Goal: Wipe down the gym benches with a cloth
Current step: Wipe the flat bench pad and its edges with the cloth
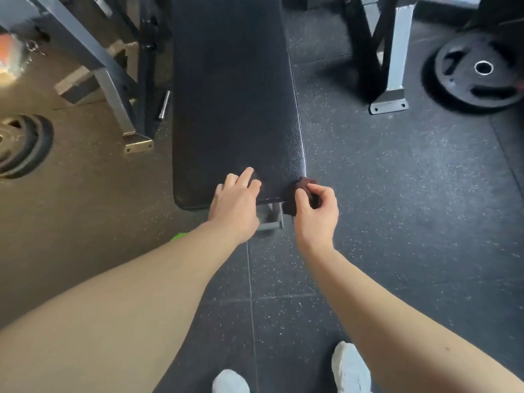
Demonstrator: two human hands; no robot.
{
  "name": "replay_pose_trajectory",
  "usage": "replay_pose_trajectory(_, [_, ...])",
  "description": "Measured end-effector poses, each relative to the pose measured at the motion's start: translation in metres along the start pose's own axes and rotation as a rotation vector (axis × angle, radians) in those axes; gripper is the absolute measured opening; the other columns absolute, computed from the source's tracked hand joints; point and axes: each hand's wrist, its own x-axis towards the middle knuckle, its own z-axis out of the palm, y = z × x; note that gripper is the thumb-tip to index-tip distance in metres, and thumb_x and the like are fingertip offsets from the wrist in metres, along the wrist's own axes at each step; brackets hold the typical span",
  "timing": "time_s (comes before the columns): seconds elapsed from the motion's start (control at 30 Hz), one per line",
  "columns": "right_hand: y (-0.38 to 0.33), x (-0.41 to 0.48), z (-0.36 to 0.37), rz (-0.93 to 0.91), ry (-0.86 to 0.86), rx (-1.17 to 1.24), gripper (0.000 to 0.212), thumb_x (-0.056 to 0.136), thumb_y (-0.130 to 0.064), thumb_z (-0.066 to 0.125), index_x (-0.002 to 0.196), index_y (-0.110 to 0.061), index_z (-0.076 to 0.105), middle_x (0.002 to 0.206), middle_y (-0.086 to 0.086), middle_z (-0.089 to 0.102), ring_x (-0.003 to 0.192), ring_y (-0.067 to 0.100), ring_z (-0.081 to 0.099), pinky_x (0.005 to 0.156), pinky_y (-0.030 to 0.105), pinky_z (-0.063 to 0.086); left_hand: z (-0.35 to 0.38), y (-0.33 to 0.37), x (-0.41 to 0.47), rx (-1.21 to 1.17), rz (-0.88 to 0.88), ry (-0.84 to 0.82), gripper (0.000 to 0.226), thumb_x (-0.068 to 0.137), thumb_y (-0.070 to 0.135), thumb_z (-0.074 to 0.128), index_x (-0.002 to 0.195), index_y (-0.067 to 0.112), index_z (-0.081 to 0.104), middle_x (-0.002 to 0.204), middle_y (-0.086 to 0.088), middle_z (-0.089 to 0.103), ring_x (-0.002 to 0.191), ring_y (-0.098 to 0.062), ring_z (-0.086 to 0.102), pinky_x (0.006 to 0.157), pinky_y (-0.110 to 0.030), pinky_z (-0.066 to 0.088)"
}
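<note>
While left hand [236, 199] rests spread-fingered on bench [232, 95] end, right hand [317, 214] fingers pinch dark cloth [304, 184] at corner.

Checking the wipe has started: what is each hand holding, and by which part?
The right hand pinches the dark cloth by a bunched fold at the near right corner of the bench. The left hand holds nothing; its fingers rest on the pad.
</note>
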Motion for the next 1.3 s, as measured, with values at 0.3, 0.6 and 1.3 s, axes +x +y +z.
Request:
replay_pose_trajectory(0.3, [0.055,0.012,0.027,-0.456,0.143,0.13,0.023,0.097,-0.014,0.06,0.11,-0.033,0.054,0.12,-0.001,0.056,0.11,0.008,0.058,0.096,0.023,0.048,0.047,-0.015,0.008,-0.018,0.079,0.436,0.049,0.09,0.003,0.056,0.135,0.021,0.062,0.152,-0.001,0.049,0.132,-0.026,0.041,0.109,-0.046,0.031])
replay_pose_trajectory(0.6, [0.091,0.055,0.016,-1.362,0.018,-0.199,0.047,0.084,0.01,0.071,0.117,-0.02,0.056,0.116,-0.01,0.054,0.109,0.015,0.041,0.099,0.042,0.038,0.09,-0.045,0.012,-0.19,0.228,0.766,0.032,0.095,0.009,0.061,0.122,0.022,0.072,0.134,0.005,0.064,0.12,-0.023,0.053,0.102,-0.047,0.039])
replay_pose_trajectory(1.3, [0.063,0.06,0.024,-1.976,-0.197,-0.935,0.023,0.086,-0.006,0.058,0.095,-0.018,0.074,0.102,0.004,0.061,0.091,0.027,0.045,0.072,0.038,0.03,0.141,-0.095,-0.028,-0.458,-0.029,0.957,0.042,0.087,0.0,0.064,0.125,0.019,0.066,0.134,0.001,0.057,0.122,-0.026,0.045,0.103,-0.048,0.042])
